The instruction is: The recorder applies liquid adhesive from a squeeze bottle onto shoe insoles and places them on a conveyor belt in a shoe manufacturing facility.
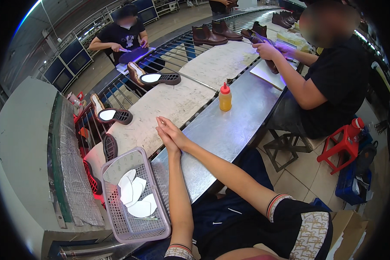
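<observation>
My left hand (167, 139) and my right hand (174, 131) rest against each other, palm to palm, over the near edge of the roller line. Their fingers are stretched out, and nothing shows between them. Below my left hand, beside that forearm, a pale lilac plastic basket (151, 184) holds several white cut insole-like pieces (134, 190). Right of my hands a squeeze bottle (225, 99) with a red cap and yellow liquid stands on the metal table (212, 147). Ahead lie a dark shoe sole with a white patch (160, 78) and an upturned brown shoe upper (137, 73).
Another patched sole (115, 116), a shoe upper (97, 105) and a dark sole (110, 147) lie left on the roller line (177, 60). Brown boots (208, 36) stand farther back. Co-workers handle footwear across the line and at right. A red stool (340, 143) stands at right.
</observation>
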A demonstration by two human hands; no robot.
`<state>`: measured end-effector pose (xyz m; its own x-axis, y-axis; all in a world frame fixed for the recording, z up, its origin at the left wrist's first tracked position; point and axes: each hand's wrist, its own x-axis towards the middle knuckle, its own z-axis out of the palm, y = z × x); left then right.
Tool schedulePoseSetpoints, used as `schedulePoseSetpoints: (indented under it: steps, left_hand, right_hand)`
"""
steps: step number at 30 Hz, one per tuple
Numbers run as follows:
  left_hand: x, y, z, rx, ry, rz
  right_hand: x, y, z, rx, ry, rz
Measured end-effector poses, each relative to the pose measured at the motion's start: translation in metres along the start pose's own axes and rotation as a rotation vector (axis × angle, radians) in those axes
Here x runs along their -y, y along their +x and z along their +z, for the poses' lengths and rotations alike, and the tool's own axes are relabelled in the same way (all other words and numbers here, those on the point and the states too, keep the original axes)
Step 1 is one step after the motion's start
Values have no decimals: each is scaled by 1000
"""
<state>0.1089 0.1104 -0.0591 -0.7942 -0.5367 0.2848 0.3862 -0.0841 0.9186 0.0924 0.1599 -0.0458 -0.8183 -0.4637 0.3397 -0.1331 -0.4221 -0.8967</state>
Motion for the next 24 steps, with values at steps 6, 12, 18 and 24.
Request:
schedulePoseSetpoints:
  steps: [6, 12, 18, 24]
  left_hand:
    - [1, 0, -4, 14, 7, 1]
    - [1, 1, -7, 44, 19, 4]
    - [0, 0, -9, 76, 33, 10]
    - [-1, -1, -11, 106, 41, 11]
  right_hand:
    - [-3, 1, 2, -29, -5, -11]
    - [-15, 4, 0, -56, -20, -1]
    - [-21, 6, 1, -71, -11, -6]
    - [-19, 2, 5, -148, -50, -50]
